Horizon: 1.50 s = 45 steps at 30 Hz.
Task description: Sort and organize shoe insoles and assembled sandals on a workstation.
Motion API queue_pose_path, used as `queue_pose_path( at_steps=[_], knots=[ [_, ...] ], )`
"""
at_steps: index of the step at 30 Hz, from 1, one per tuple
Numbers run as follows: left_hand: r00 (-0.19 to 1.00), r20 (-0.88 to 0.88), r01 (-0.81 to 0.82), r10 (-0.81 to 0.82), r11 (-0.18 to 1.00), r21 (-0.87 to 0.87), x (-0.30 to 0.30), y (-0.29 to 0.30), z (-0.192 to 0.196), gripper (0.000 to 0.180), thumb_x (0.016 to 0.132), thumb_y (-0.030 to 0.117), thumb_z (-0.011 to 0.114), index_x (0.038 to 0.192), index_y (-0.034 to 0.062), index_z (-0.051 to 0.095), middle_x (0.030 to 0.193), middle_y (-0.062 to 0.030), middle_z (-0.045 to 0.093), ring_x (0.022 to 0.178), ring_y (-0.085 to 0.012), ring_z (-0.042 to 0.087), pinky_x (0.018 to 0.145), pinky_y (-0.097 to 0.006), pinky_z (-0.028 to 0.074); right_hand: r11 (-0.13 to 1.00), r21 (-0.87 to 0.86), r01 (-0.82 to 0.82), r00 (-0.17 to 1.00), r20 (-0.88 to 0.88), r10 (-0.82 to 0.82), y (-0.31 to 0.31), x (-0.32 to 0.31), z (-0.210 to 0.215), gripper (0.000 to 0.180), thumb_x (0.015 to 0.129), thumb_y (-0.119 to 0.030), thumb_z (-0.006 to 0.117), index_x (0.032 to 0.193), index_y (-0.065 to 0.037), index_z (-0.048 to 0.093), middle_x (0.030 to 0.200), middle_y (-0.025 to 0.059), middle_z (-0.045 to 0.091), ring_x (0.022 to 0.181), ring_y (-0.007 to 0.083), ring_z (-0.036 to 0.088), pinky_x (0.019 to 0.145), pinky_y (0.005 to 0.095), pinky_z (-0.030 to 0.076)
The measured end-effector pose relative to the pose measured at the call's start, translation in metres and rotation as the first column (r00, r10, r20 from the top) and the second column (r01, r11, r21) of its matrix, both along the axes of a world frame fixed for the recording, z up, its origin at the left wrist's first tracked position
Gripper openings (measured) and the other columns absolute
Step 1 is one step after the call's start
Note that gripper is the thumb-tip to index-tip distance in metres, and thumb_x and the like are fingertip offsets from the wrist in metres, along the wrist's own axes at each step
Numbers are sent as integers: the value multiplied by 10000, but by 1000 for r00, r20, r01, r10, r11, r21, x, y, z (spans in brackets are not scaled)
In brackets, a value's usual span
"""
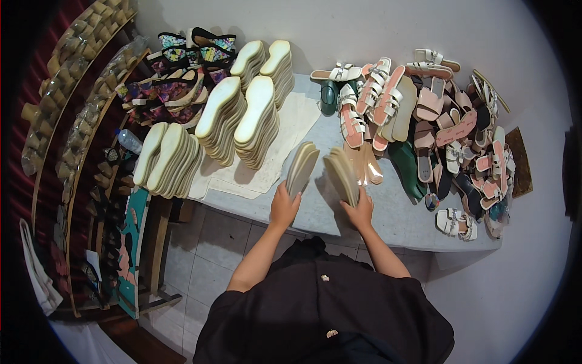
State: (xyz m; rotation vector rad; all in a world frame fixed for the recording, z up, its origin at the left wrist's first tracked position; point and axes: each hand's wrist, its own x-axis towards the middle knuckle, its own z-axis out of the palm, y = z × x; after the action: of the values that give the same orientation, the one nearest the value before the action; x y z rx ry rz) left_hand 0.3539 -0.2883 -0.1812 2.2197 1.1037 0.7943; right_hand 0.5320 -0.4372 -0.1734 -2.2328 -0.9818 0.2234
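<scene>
My left hand (285, 207) is closed round the heel end of a small stack of cream shoe insoles (302, 165), held tilted above the table. A second small stack of insoles (341, 174) stands in my right hand (359, 210), gripped at its lower end and slightly blurred. The two stacks lean apart at the top, with a gap between them. Left of my hands, tall piles of matching insoles (258, 112) stand on a white cloth (229, 185). Beyond my right hand lie clear plastic insole shapes (365, 162).
White and pink sandals (388, 97) crowd the right of the grey-topped table (315, 212), with green shoes (405, 167) among them. Colourful wedge shoes (170, 91) sit at the back left. Shelves of shoe forms (85, 130) and a plastic bottle (129, 141) stand at the left.
</scene>
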Motion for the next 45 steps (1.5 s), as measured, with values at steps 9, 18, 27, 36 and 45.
queue_pose_path(
  at_steps=[9,18,27,36,45],
  knots=[
    [959,268,-36,95,976,-215,3,-10,-27,389,780,138,669,1091,12,470,993,-194,523,962,-382,512,817,-412,423,869,488,79,941,-323,96,7,-28,9,642,692,-241,748,1196,-17,419,1067,142,584,992,259,573,856,329,431],
    [913,338,159,-227,963,217,-26,6,-2,288,821,116,587,1065,4,483,968,-190,504,992,-354,459,839,-405,395,822,556,126,944,-321,72,15,-40,-30,465,742,-145,708,1125,-2,486,1010,119,569,926,218,552,818,331,433],
    [796,603,-192,56,967,164,-217,89,140,295,841,192,625,1059,-3,592,1037,-137,610,972,-268,568,884,-369,415,700,708,-92,826,-339,451,104,-156,154,266,765,-72,683,998,7,582,927,61,605,866,155,566,777,289,447],
    [905,379,-123,194,971,-204,-379,258,208,575,823,228,642,1267,-25,378,1141,-163,550,1020,-209,538,884,-327,414,707,677,-205,440,-582,684,287,-299,171,781,767,-124,692,1347,-22,179,1234,151,435,1114,206,462,926,330,396],
    [973,229,94,23,870,-485,-399,349,165,534,836,274,631,1224,-45,449,1122,-162,576,1011,-213,558,875,-314,423,815,578,36,439,-742,507,378,-379,141,728,812,-194,654,1348,-14,195,1255,149,423,1152,223,443,964,328,370]
  ],
)
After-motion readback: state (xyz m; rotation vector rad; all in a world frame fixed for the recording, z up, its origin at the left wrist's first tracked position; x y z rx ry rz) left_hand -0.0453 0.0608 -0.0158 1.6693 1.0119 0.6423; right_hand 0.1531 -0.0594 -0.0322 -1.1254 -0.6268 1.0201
